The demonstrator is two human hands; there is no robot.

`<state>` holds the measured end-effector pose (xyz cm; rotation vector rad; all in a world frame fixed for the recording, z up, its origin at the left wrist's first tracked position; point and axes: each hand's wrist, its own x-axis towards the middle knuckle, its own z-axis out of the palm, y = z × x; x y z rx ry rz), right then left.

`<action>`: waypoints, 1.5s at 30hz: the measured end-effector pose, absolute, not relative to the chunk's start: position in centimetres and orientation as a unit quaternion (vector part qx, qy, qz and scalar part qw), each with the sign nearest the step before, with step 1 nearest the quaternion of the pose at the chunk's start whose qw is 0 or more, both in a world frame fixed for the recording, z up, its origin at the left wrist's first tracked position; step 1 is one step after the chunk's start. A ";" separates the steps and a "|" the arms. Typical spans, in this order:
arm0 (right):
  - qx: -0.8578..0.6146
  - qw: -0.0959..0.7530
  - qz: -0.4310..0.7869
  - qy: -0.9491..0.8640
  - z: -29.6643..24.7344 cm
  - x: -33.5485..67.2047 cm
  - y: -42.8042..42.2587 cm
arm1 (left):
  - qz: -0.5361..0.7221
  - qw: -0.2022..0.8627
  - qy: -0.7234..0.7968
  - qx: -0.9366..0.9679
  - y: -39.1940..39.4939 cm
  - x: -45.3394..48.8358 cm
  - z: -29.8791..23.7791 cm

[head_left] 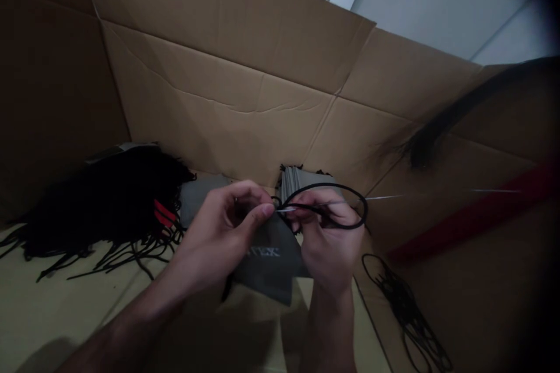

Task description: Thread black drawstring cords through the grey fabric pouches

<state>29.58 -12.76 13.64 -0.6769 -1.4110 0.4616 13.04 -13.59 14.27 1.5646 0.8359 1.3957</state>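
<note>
My left hand [227,221] is closed, with thumb and forefinger pinching the top edge of a dark grey pouch [266,271] that has pale lettering. The pouch hangs below the fingers. Close beside it, my right hand [330,230] has its fingers curled around a thin silvery rod [385,197], which runs from the pinch point out to the right. A black cord [365,210] leaves the pouch's edge and makes a wide loop in front of my right hand. Exactly how cord and rod meet is hidden by the fingers.
Cardboard walls [210,81] enclose the pale work surface [56,309]. A heap of black cords [109,204] lies left, with a red piece [165,214] in it. Behind my hands stands a stack of grey pouches [291,180]. A bundle of black cord [406,309] lies right.
</note>
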 end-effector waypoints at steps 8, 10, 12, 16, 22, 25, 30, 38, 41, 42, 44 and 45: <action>-0.277 0.647 0.204 -0.680 13.2 30.2 -12.4 | 0.467 0.568 0.330 0.592 -13.2 11.8 14.6; -0.267 0.645 0.210 -0.684 13.0 30.2 -12.1 | 0.481 0.543 0.338 0.600 -13.1 11.9 14.4; -0.246 0.645 0.223 -0.689 12.7 30.2 -11.7 | 0.493 0.514 0.346 0.611 -13.0 12.1 14.2; -0.199 0.637 0.257 -0.699 12.0 30.4 -10.9 | 0.510 0.474 0.367 0.617 -12.6 12.3 14.0; -0.193 0.644 0.227 -0.705 11.3 30.2 -10.1 | 0.515 0.486 0.359 0.608 -12.4 12.3 13.9; -0.210 0.642 0.210 -0.707 11.5 29.8 -10.0 | 0.514 0.505 0.347 0.601 -12.5 12.3 14.0; -0.235 0.623 0.190 -0.721 12.2 30.1 -10.0 | 0.541 0.474 0.344 0.603 -12.5 12.5 14.3; -0.278 0.676 0.226 -0.644 12.2 31.8 -10.9 | 0.577 0.395 0.388 0.601 -12.5 12.7 14.2; -0.263 0.675 0.192 -0.662 12.0 30.7 -10.7 | 0.577 0.387 0.389 0.605 -12.5 13.0 13.9; -0.258 0.665 0.182 -0.677 11.9 30.3 -10.6 | 0.578 0.385 0.388 0.606 -12.4 13.0 13.8; -0.260 0.634 0.187 -0.704 11.7 29.8 -10.4 | 0.584 0.374 0.385 0.609 -12.3 13.1 13.5; -0.269 0.621 0.202 -0.708 11.7 29.7 -10.3 | 0.590 0.364 0.385 0.609 -12.1 13.1 13.4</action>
